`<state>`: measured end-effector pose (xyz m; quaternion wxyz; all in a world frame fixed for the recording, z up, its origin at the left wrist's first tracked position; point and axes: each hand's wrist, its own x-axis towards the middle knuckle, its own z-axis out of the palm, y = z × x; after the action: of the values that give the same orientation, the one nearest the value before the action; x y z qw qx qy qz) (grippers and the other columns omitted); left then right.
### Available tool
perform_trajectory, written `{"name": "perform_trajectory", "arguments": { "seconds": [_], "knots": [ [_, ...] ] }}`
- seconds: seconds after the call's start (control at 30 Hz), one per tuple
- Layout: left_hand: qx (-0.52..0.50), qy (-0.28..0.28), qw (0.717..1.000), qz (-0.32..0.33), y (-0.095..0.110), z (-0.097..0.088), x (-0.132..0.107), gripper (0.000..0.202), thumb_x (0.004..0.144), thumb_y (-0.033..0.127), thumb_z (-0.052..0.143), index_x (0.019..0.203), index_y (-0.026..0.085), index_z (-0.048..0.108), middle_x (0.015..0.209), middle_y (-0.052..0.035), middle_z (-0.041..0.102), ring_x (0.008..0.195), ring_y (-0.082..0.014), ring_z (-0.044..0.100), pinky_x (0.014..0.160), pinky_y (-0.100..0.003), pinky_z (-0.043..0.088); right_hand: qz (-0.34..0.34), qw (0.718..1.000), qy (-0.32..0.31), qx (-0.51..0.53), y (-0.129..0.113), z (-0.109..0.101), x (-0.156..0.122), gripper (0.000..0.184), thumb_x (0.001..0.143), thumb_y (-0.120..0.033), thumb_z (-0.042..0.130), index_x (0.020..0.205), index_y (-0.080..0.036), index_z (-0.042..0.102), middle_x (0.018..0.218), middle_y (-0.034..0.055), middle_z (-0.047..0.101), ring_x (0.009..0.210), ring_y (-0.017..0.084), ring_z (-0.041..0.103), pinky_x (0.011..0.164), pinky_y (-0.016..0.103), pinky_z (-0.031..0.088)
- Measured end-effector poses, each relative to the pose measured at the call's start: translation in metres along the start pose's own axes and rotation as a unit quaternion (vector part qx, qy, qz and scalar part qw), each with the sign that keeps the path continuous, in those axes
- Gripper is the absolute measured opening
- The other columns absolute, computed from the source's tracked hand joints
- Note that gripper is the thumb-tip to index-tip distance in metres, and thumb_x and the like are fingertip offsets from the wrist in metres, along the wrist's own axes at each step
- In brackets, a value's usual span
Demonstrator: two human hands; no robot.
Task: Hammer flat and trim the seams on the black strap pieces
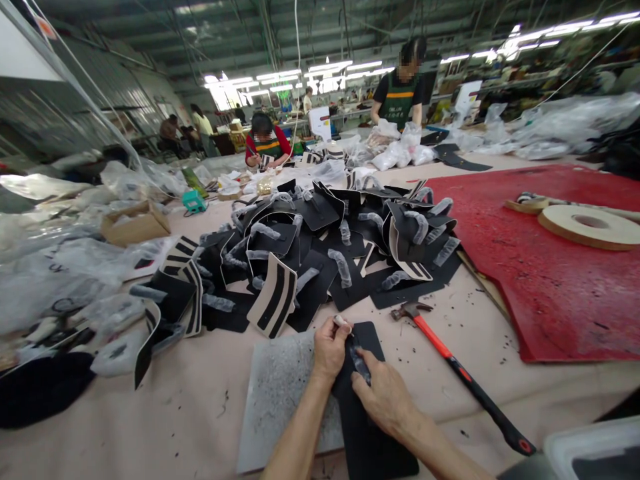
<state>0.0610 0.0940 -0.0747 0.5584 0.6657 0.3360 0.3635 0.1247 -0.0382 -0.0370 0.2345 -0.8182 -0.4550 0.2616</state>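
Observation:
My left hand (329, 350) is closed in a pinch on a small white piece (341, 321) at the top edge of a black flat card (367, 427). The card lies partly on a grey speckled mat (280, 393) in front of me. My right hand (383, 393) presses down on the card, its fingers closed on a small clear plastic packet (359, 360). Just beyond my hands rises a big heap of black and striped cards with plastic packets (320, 253).
A hammer with an orange and black handle (460, 370) lies right of the card. A red sheet (545, 267) with tape rolls (590, 227) covers the right side. Plastic bags (60, 267) and a cardboard box (135, 223) crowd the left. Other people work at the far end.

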Motion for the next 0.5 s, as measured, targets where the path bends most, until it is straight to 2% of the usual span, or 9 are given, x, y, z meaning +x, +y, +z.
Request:
{"name": "perform_trajectory", "arguments": {
  "seconds": [0.23,0.37,0.5],
  "knots": [
    [0.018,-0.036,0.999,0.003,-0.0001,-0.003,-0.0052,0.013,0.086,0.03,0.06,0.087,0.018,0.066,0.085,-0.0044,0.075,0.079,-0.0187,0.069,0.074,-0.026,0.052,-0.003,1.0,-0.004,0.006,0.0055,0.0007,0.001,0.049,0.089,-0.034,0.044,0.132,-0.012,0.053,0.106,0.0177,0.071,0.1,0.03,0.067,0.088,0.039,0.047],
    [0.061,-0.04,0.997,0.024,-0.001,-0.0006,-0.0051,0.011,0.087,0.027,0.059,0.086,0.019,0.067,0.083,-0.0024,0.074,0.076,-0.0168,0.068,0.071,-0.024,0.051,-0.007,1.0,-0.007,0.02,0.0054,-0.0001,0.0012,0.051,0.09,-0.035,0.045,0.133,-0.009,0.053,0.11,0.0202,0.07,0.105,0.032,0.065,0.091,0.041,0.046],
    [0.094,-0.043,0.994,0.045,-0.0019,0.0012,-0.0052,0.01,0.088,0.024,0.058,0.088,0.02,0.067,0.084,-0.0015,0.074,0.077,-0.0163,0.069,0.072,-0.023,0.051,-0.018,0.998,-0.023,0.064,0.0041,-0.0074,-0.0026,0.059,0.091,-0.046,0.048,0.136,-0.008,0.05,0.114,0.0205,0.068,0.108,0.031,0.064,0.092,0.041,0.046]
  ]
}}
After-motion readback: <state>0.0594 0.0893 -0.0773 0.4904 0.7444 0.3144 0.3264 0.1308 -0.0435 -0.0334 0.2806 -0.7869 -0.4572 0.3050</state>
